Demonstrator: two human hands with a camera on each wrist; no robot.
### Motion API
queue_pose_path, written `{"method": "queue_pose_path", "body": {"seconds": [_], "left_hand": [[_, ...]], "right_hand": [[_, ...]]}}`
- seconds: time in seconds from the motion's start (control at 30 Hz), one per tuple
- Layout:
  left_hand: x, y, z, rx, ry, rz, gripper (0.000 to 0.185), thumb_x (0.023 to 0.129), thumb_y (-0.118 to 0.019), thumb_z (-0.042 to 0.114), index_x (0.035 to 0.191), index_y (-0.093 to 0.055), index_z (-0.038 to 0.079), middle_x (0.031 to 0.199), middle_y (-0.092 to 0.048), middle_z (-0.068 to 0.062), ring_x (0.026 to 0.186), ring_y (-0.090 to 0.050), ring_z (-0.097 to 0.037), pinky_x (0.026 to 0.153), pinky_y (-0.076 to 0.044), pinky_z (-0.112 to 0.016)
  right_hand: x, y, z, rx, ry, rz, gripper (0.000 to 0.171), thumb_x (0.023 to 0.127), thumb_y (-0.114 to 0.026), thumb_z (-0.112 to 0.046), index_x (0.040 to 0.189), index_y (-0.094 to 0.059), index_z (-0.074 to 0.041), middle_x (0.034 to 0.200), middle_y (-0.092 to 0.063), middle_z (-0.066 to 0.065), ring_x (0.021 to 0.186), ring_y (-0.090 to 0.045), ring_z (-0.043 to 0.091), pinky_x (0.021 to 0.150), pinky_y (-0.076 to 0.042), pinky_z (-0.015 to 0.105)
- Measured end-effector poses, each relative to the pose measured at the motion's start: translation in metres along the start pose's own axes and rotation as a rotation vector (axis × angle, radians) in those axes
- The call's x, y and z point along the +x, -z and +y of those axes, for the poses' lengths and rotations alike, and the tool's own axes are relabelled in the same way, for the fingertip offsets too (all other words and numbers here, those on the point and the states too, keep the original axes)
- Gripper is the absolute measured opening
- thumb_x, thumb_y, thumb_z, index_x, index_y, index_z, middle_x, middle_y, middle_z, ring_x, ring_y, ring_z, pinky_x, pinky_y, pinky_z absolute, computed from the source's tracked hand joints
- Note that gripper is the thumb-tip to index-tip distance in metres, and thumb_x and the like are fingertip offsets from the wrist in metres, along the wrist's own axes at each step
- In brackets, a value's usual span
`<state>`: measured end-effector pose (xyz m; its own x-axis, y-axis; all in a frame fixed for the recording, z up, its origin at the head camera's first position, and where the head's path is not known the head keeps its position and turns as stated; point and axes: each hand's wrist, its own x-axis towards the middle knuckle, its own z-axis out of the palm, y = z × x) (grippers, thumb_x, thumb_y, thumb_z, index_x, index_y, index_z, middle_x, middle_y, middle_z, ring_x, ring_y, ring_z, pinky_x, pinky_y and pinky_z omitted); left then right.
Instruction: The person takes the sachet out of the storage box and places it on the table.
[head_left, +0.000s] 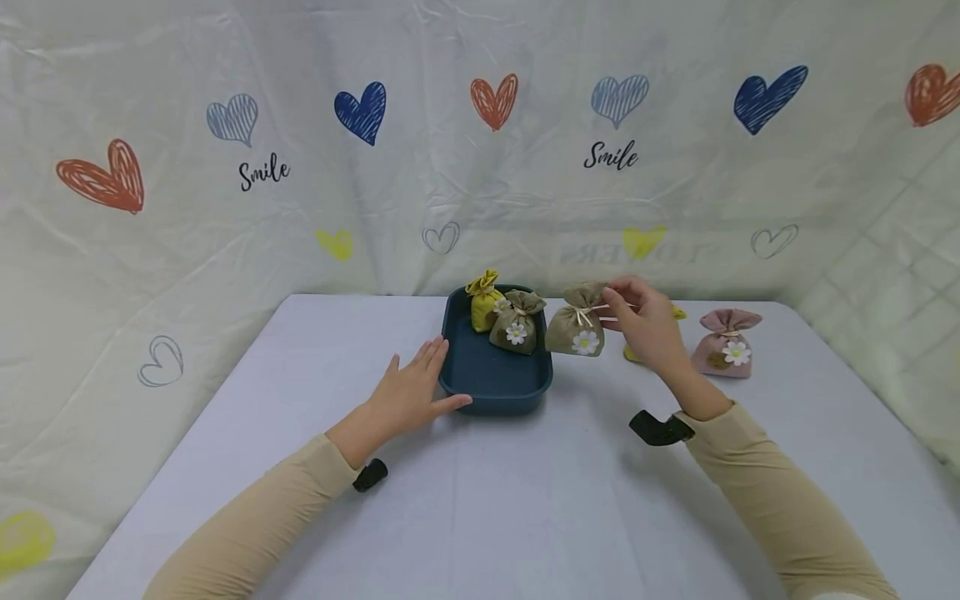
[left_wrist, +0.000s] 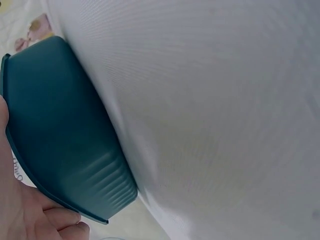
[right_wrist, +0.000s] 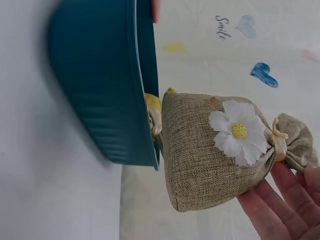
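My right hand pinches a tan burlap pouch by its gathered neck. The pouch hangs by the right rim of a dark blue tray, its white daisy showing in the right wrist view. Against the tray's left side rests my left hand, fingers extended along the edge and thumb spread toward the front corner. Inside the tray, toward the back, a yellow pouch and another tan pouch lean together.
A pink pouch with a daisy stands on the white table at the right. A yellow item beside it is mostly hidden behind my right hand. Behind the table hangs a white sheet printed with hearts.
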<state>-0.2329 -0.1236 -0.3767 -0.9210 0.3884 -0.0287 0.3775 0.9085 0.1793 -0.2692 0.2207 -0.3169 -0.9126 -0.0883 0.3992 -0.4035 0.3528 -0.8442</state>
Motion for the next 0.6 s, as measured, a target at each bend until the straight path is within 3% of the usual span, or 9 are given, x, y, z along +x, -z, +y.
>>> {"method": "queue_pose_path", "body": {"seconds": [0.3, 0.6], "left_hand": [[0.0, 0.002, 0.0, -0.009, -0.01, 0.001, 0.102, 0.097, -0.051, 0.071, 0.165, -0.014, 0.004, 0.17, -0.013, -0.013, 0.155, -0.016, -0.028, 0.117, -0.016, -0.068], [-0.002, 0.003, 0.0, -0.015, -0.01, -0.009, 0.102, 0.097, -0.051, 0.07, 0.165, -0.014, 0.004, 0.17, -0.014, -0.013, 0.155, -0.017, -0.029, 0.117, -0.016, -0.068]], "right_hand": [[-0.004, 0.017, 0.003, -0.059, 0.012, 0.048, 0.034, 0.109, -0.052, -0.016, 0.122, -0.057, 0.014, 0.114, -0.066, 0.032, 0.084, -0.066, -0.008, 0.073, -0.056, 0.016], [-0.008, 0.032, 0.008, -0.071, -0.013, 0.055, 0.033, 0.11, -0.05, -0.014, 0.125, -0.056, 0.014, 0.114, -0.064, 0.027, 0.086, -0.065, -0.007, 0.073, -0.056, 0.017]]}}
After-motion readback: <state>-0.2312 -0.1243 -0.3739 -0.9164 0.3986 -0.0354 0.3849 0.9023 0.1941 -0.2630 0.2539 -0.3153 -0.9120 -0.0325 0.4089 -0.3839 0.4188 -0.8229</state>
